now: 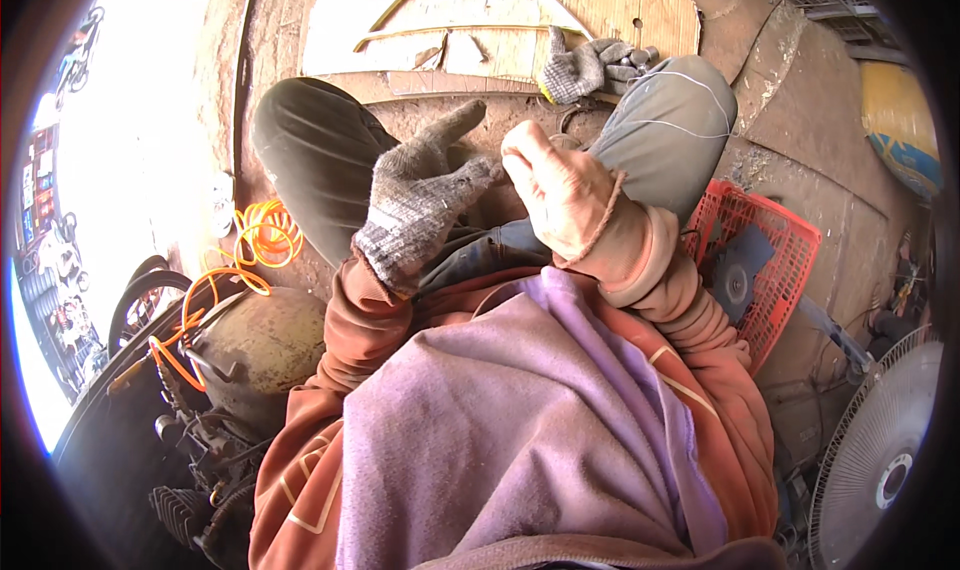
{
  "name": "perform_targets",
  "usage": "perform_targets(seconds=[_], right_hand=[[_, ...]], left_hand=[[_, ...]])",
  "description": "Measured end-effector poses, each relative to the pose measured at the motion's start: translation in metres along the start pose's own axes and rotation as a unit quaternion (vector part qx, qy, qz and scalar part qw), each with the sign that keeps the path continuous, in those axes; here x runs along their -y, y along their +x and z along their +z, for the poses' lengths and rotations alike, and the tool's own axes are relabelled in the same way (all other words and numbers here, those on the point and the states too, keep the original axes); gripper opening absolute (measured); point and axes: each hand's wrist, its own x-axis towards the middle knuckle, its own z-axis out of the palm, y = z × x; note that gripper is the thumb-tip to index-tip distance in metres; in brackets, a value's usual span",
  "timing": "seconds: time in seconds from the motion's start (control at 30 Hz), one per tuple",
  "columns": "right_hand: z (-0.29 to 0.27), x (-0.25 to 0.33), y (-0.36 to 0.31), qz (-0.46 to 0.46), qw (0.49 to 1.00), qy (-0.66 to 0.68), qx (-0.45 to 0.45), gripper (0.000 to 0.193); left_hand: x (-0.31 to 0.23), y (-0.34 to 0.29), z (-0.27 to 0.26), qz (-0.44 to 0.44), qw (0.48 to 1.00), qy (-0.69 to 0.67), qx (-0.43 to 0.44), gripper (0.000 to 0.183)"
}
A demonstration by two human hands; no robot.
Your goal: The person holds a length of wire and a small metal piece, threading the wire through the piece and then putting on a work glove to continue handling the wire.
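My left hand [415, 195] wears a grey knitted work glove, dark with dirt toward the fingers. Its thumb and fingers are stretched apart, and nothing shows in its grasp. Beside its fingertips is my bare right hand [560, 190], closed in a pinch. Whatever it pinches, if anything, is hidden; I cannot tell whether it touches the gloved fingertips. A cord circles my right wrist. The other grey work glove [572, 73], with a yellow-green edge, lies crumpled at the near edge of a cardboard sheet [655, 15], beyond my right knee.
Thin strips [470, 27] lie on the cardboard. At my right stand a red plastic basket [795, 240] holding a circular blade [735, 282], and a fan [880, 460]. A rusty tank [265, 345] and a coiled orange hose [268, 232] sit at my left. White thread [690, 75] crosses my right knee.
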Motion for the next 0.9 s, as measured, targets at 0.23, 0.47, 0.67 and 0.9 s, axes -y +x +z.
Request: perform_targets(seconds=[0.23,0.47,0.67,0.9], right_hand=[[-0.032,0.005,0.01,-0.01,0.891,0.379,-0.249,0.007],[-0.096,-0.007,-0.004,0.063,0.872,0.338,-0.348,0.017],[-0.148,-0.023,-0.026,0.0,0.872,0.323,-0.368,0.012],[-0.206,-0.04,-0.054,-0.003,0.884,0.351,-0.307,0.015]], left_hand=[[0.002,0.005,-0.004,-0.044,0.998,-0.038,-0.01,0.056],[0.021,0.012,-0.019,-0.021,0.982,-0.185,0.0,0.058],[0.024,0.017,-0.019,-0.026,0.982,-0.184,-0.022,0.058],[0.024,0.016,-0.022,-0.018,0.983,-0.175,-0.053,0.055]])
